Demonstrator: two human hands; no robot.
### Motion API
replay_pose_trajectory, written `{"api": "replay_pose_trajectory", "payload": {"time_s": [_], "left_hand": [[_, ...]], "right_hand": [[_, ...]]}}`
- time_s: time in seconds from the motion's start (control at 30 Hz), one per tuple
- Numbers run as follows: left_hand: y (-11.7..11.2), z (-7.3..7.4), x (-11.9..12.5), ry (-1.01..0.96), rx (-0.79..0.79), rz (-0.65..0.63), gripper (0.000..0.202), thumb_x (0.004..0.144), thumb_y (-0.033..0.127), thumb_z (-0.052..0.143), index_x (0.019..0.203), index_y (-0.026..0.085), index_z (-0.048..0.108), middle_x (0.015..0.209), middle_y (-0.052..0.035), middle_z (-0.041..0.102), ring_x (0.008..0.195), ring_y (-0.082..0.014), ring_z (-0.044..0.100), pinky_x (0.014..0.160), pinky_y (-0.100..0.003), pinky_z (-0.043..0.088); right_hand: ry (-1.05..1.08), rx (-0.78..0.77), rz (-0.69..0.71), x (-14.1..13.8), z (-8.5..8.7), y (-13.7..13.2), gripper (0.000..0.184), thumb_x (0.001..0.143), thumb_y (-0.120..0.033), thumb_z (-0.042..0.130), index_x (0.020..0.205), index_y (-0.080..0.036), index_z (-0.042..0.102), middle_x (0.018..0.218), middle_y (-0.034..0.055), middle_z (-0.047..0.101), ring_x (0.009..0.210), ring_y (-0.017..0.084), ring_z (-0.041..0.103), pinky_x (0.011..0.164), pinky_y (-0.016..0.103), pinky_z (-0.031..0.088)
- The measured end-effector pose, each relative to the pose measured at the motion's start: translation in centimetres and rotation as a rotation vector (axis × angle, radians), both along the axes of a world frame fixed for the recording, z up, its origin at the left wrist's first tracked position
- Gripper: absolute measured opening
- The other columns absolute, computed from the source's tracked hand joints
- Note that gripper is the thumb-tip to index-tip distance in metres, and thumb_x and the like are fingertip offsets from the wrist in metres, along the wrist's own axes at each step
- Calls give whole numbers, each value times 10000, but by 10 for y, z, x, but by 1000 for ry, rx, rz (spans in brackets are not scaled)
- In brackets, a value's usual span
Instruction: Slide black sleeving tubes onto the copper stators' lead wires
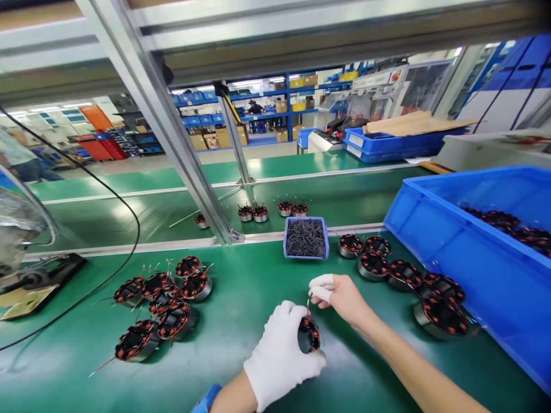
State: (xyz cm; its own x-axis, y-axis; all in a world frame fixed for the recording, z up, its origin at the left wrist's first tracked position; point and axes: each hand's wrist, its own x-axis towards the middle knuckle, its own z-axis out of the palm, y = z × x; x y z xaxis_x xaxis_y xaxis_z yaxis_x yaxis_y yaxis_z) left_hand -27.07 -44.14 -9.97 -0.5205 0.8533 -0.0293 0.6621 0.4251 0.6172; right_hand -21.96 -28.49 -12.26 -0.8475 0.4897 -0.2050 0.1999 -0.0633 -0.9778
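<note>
My left hand [282, 353], in a white glove, is wrapped round a motor stator [310, 334] with a steel ring, black insulation and copper windings. A thin wire lead [308, 308] stands up from the stator's far side. Just above that lead, my right hand [338, 295] has its thumb and forefinger, in white finger cots, pinched together. Whatever they grip is too small to make out. Beyond my hands sits a small blue bin [306, 238] full of short black sleeves.
Several stators [172, 318] stand in a group at the left, and more [404, 275] line the right. A large blue crate [465, 229] with stators is on the right. An aluminium post [172, 126] rises at the bench's back edge. A black cable [129, 229] hangs at the left.
</note>
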Motion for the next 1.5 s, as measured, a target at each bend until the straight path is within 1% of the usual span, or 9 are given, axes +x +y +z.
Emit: {"api": "replay_pose_trajectory", "payload": {"time_s": [0.13,0.23,0.4,0.57,0.77,1.07,1.17,1.37,1.5], "left_hand": [[-2,-3,-5,-47,23,-44,444,528,221,611,951,206,477,919,-19,416,825,-181,425,740,-311,360],[-3,-5,-6,-48,33,-56,442,520,195,596,944,211,473,912,-15,405,824,-179,419,738,-310,358],[-2,-6,-6,-51,47,-62,454,517,188,593,952,214,466,914,-14,400,829,-179,415,742,-312,357],[-2,-3,-6,-65,45,-65,462,514,185,599,955,215,465,920,-17,398,842,-182,414,757,-319,359],[-3,-2,-5,-72,34,-57,466,504,184,608,949,210,473,914,-17,396,838,-183,413,756,-320,361],[-2,-4,-6,-63,51,-63,470,498,172,591,950,218,471,915,-18,402,833,-186,415,748,-319,365],[-2,-3,-6,-71,59,-68,478,501,160,577,962,224,469,913,-16,402,832,-182,416,754,-317,365],[-1,-2,-6,-89,20,-60,487,484,164,589,954,227,477,916,-13,400,820,-181,416,735,-313,370],[-1,-2,-5,-77,7,-58,455,484,156,576,924,227,489,910,-11,405,816,-180,418,728,-309,372]], "right_hand": [[15,-71,33,-2,4,2,170,595,-230,590,719,-114,605,636,48,635,557,149,601,482,228,462],[16,-77,45,-3,7,2,157,594,-220,589,710,-116,610,615,39,632,540,139,595,466,216,453],[23,-78,49,-2,6,1,146,606,-212,589,712,-115,613,612,37,633,541,137,596,460,210,456],[11,-34,72,-1,6,2,125,624,-214,585,696,-115,612,598,36,627,528,139,591,448,212,459],[-3,40,168,2,11,7,114,660,-218,557,666,-114,602,550,26,599,496,133,580,440,213,468],[-24,7,193,0,13,9,138,654,-258,565,649,-121,579,550,23,587,482,137,578,427,217,458],[-30,58,208,-1,10,7,132,665,-255,554,633,-129,577,531,20,584,454,129,558,410,210,436],[-86,274,233,0,2,2,169,686,-278,549,572,-154,551,452,-16,529,373,91,459,363,181,327],[-58,354,254,-1,3,0,218,686,-265,550,504,-156,502,451,-32,497,407,75,411,394,176,286]]}}
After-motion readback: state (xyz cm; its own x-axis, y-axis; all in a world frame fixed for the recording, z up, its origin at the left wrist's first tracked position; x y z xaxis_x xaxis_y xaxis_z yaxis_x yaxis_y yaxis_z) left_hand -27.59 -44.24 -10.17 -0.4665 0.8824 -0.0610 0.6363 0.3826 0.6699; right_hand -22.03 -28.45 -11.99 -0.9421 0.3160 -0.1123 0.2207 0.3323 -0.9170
